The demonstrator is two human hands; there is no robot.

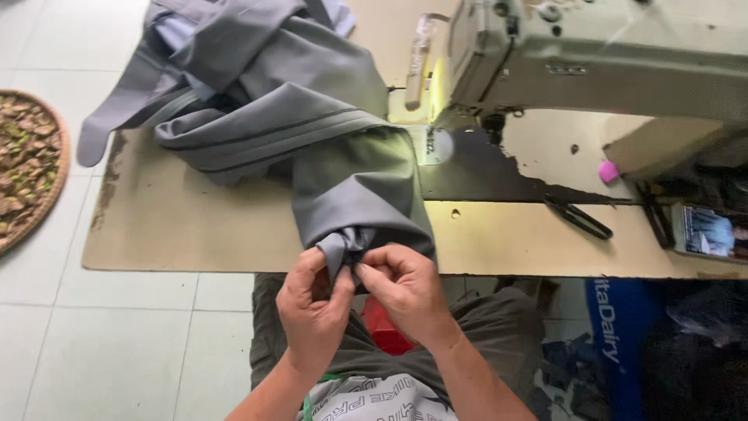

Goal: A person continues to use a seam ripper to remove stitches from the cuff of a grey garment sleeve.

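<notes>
Both hands are working at the near edge of a worn, cream-coloured wooden sewing table [195, 234], at about six o'clock in the view. The left hand [312, 308] and the right hand [405, 290] are pinching the same bunched end of a grey woven garment [312, 109], thumbs and forefingers closed tightly on a small fold of cloth between them, the knuckles nearly touching. That pinched end is hanging just over the table's front edge, above the person's lap, while the rest of the garment is trailing away toward eleven o'clock, lying in heavy folds across the tabletop and spilling off its far left corner. At one to two o'clock a pale green industrial sewing machine [592, 62] is standing on the table, its lamp lighting the plate beneath the needle, just beside the garment's right-hand fold. A pair of black-handled scissors [578, 216] is lying on the table at three o'clock, well apart from the hands, and a small pink round object [608, 171] is sitting just beyond them. At nine o'clock a round woven basket tray [31, 168] holding dried brown pieces is resting on the white tiled floor [117, 351]. Something red [383, 327] is showing between the forearms, below the hands.
</notes>
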